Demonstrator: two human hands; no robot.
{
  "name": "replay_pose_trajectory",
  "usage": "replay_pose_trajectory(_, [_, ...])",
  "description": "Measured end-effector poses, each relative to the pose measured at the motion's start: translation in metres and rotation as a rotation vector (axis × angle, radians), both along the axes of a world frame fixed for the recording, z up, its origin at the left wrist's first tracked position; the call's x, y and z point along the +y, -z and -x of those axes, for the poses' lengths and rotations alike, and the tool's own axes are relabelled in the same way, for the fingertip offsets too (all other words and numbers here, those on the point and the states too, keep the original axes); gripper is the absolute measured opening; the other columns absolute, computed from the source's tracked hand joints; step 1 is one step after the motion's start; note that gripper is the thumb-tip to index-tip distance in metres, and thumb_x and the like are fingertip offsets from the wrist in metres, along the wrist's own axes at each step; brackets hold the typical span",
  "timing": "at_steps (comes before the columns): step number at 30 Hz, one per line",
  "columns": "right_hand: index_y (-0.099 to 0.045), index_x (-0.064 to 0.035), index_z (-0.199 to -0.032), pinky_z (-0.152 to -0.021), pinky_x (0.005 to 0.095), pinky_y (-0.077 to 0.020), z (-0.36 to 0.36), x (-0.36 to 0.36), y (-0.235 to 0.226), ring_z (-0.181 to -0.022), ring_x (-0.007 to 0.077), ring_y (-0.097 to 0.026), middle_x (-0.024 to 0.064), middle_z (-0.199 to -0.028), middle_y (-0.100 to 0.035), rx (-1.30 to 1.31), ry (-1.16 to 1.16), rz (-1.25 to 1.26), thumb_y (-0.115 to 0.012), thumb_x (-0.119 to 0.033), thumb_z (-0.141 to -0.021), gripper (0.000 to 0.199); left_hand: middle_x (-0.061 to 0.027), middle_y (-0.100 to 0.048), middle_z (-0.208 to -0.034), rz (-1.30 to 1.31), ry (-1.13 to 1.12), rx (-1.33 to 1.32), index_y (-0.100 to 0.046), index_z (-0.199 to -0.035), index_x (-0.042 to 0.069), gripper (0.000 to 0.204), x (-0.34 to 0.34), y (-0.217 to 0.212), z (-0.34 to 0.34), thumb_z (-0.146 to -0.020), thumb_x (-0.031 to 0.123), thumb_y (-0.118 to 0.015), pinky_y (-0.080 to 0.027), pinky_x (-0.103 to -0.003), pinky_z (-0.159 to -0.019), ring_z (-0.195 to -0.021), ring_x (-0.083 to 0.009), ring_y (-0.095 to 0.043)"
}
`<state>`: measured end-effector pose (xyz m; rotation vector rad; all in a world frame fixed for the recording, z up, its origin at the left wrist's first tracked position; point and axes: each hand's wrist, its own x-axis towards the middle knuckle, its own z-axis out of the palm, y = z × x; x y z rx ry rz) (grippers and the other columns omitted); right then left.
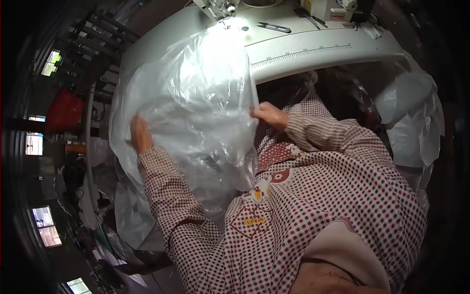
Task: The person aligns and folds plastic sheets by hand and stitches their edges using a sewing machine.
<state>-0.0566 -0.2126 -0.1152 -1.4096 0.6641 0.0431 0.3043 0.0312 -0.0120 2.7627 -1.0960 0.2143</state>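
A large, clear, wrinkled plastic sheet (196, 110) spreads over the left part of the sewing table and hangs down toward my lap. Its far end reaches the lit needle area of a sewing machine (219, 10). On the sheet's left part my left hand (141, 134) lies flat with its fingers stretched out. My right hand (270, 115) pinches the sheet's right edge between thumb and fingers, just off the table's near edge. The sheet's lower folds are partly hidden by my left forearm.
Thread snips (274, 27) lie beside the needle area, and dark slim tools (307, 18) lie farther right. A ruler scale (303, 53) runs along the table (284, 44). More clear plastic (413, 112) hangs at the right. Something red (64, 110) is at the far left.
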Motion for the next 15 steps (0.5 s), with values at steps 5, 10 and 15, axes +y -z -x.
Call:
replay_pose_trajectory(5, [-0.066,0.0024,-0.105,-0.082,0.0274,-0.0498,0.058,0.024,-0.082,-0.09,0.0122,-0.062,0.0069,-0.097,-0.069,-0.478,-0.106,-0.548,-0.055,-0.033,-0.1,0.038,-0.0146,-0.043,-0.147,0.134,0.027,0.063,-0.049,-0.14,0.009,0.048,0.018,0.004,-0.034,-0.103,0.036,-0.036,-0.029,-0.044,-0.114,-0.138,-0.0314,-0.037])
replay_pose_trajectory(10, [-0.066,0.0038,-0.111,-0.088,0.0282,-0.0482,0.048,0.04,-0.045,-0.097,0.0135,-0.062,0.0079,-0.105,-0.069,-0.339,-0.05,-0.403,-0.058,-0.027,-0.098,0.034,-0.0157,-0.05,-0.142,-0.243,-0.18,0.124,-0.056,-0.132,0.008,0.042,0.001,-0.033,-0.022,-0.102,0.031,-0.038,-0.038,-0.043,-0.107,-0.13,-0.0329,-0.047])
replay_pose_trajectory(15, [-0.065,0.0041,-0.116,-0.087,0.0316,-0.0524,0.03,0.046,-0.051,-0.102,0.0163,-0.063,0.0109,-0.108,-0.069,-0.377,0.108,-0.433,-0.061,-0.014,-0.094,0.028,-0.0159,-0.068,-0.104,-0.243,0.19,-0.241,-0.066,-0.108,0.006,0.03,-0.064,-0.099,0.044,-0.098,0.018,-0.041,-0.051,-0.046,-0.083,-0.095,-0.0349,-0.066])
